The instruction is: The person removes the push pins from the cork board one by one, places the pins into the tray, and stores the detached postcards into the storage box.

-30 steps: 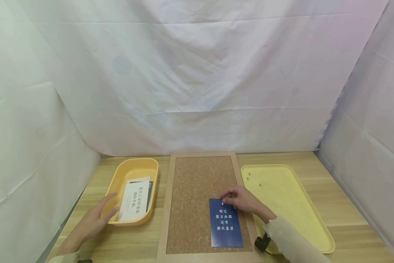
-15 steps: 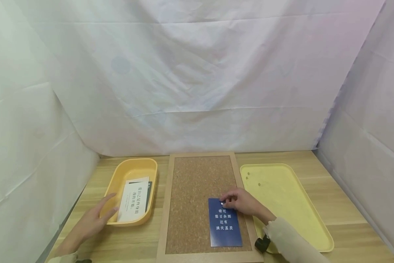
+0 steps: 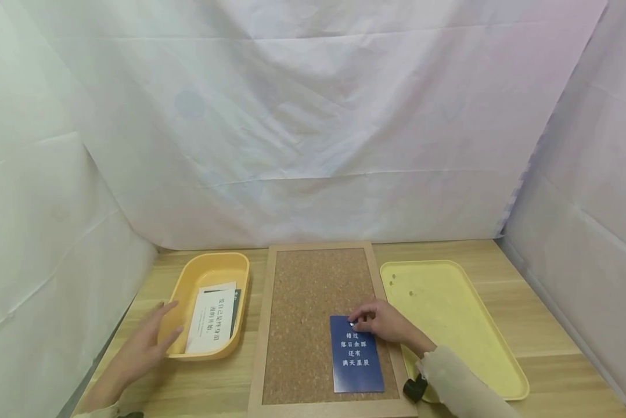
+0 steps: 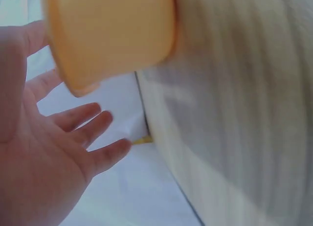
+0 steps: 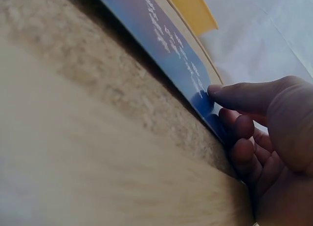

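Observation:
My right hand [image 3: 383, 320] is at the top edge of a blue card [image 3: 357, 366] with white characters, which lies on the lower right part of a framed cork board [image 3: 313, 302]. Its thumb and curled fingers close on a small shiny pin [image 3: 352, 324] at the card's top middle; the pin is mostly hidden. In the right wrist view the thumb tip meets the blue card [image 5: 171, 50]. At the left side of an orange tray [image 3: 221, 264], my left hand [image 3: 140, 348] has its fingers spread, holding nothing. Inside that tray lie several cards, a white card [image 3: 208, 322] uppermost.
A flat yellow tray [image 3: 464, 331] stands right of the board, with a few tiny pins [image 3: 412, 293] near its far left corner. The wooden table [image 3: 543, 325] meets a white cloth [image 3: 313, 145] at the back and sides.
The left hand has drawn slightly up and leftward at the orange tray's rim. The right hand keeps its place at the blue card's top, its fingers shifting only a little.

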Available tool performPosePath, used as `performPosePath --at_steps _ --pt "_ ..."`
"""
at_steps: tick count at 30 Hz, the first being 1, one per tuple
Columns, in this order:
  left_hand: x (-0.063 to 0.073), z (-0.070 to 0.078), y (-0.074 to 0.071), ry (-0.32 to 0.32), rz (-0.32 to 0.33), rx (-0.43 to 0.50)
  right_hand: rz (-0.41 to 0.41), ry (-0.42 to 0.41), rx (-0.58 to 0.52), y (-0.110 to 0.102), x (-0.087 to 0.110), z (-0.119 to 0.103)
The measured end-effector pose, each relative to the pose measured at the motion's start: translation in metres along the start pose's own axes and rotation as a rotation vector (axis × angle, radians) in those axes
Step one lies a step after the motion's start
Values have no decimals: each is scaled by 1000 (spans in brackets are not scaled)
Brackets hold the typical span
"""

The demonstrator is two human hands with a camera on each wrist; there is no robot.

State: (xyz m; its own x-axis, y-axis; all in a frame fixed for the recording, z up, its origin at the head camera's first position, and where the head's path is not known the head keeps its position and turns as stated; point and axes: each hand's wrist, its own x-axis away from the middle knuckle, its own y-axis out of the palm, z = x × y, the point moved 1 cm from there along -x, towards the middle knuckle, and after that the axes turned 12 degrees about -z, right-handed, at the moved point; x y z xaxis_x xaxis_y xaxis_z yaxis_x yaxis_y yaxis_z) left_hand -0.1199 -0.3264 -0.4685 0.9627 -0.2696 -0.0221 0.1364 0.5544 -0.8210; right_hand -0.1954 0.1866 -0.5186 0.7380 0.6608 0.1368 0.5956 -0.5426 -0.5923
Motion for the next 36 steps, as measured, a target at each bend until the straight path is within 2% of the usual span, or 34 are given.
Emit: performPosePath --at_steps 3,7,10,18,28,36 --pt "-2 7 -1 69 85 -34 -6 9 -4 0 0 -1" --pt "-6 21 0 196 192 -89 -14 16 -12 -1 1 -3" --pt "-10 34 0 258 222 -118 -18 13 -9 -1 1 -4" --pt "-19 61 4 328 217 -170 -17 7 1 0 0 -4" --pt "-30 79 19 372 192 -221 -10 6 -11 0 1 -6" --pt "-36 96 24 406 161 -238 -2 25 -14 -1 1 -8"
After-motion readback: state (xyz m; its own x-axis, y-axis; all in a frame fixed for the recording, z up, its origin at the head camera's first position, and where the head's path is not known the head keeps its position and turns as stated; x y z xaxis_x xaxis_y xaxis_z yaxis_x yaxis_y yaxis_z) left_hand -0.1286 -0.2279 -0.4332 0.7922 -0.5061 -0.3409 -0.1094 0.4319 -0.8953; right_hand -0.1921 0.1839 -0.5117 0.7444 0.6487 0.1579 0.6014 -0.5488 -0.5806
